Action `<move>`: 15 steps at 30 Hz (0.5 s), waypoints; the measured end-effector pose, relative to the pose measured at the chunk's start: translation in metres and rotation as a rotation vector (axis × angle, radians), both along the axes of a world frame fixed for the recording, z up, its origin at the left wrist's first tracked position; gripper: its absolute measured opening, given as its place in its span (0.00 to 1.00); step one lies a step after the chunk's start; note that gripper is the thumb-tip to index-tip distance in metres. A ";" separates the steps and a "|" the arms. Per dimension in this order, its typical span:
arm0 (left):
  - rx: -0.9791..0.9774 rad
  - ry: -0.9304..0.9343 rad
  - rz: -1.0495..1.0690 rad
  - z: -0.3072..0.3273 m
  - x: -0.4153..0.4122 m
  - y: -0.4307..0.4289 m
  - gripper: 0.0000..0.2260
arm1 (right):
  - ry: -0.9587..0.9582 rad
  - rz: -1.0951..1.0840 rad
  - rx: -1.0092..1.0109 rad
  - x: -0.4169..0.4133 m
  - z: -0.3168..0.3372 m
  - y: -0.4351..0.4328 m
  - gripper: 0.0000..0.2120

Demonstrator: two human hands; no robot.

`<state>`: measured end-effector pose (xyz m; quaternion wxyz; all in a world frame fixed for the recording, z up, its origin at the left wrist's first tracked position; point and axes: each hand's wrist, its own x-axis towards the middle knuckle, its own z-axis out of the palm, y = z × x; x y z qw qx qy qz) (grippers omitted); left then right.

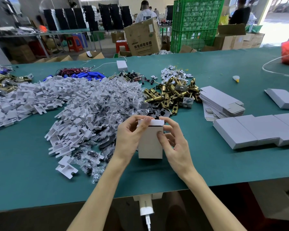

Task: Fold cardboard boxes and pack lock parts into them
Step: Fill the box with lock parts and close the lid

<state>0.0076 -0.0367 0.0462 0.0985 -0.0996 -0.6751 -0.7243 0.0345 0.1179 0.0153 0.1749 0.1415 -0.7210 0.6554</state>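
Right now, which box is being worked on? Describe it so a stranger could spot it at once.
On the green table, look near the front edge, right of the white plastic pile. There the left hand and right hand hold one white box. Unlike the flat blanks and closed boxes lying at right, it stands on end, top flap not fully shut.

Light is bright, even daylight; the main source is the blown-out opening [280, 22] at upper right (detail there is lost to glare). Table [207, 164] is evenly lit. Shadows are soft and short, with a thin dark line under the boxes [240, 129] at right. Foreground is sharp and the far room slightly soft. Wide-angle bending: the table edge bows and the corners stretch. Below the table it is dim.
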 end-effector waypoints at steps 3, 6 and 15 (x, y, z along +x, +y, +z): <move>0.005 0.010 0.002 0.001 0.000 0.003 0.09 | 0.001 0.003 -0.011 -0.001 0.000 -0.001 0.17; 0.012 0.018 0.002 0.002 0.001 0.005 0.07 | 0.003 0.003 -0.021 0.001 0.002 -0.002 0.15; -0.030 0.051 -0.018 -0.002 0.005 0.002 0.05 | -0.029 -0.005 0.004 -0.001 0.003 -0.003 0.12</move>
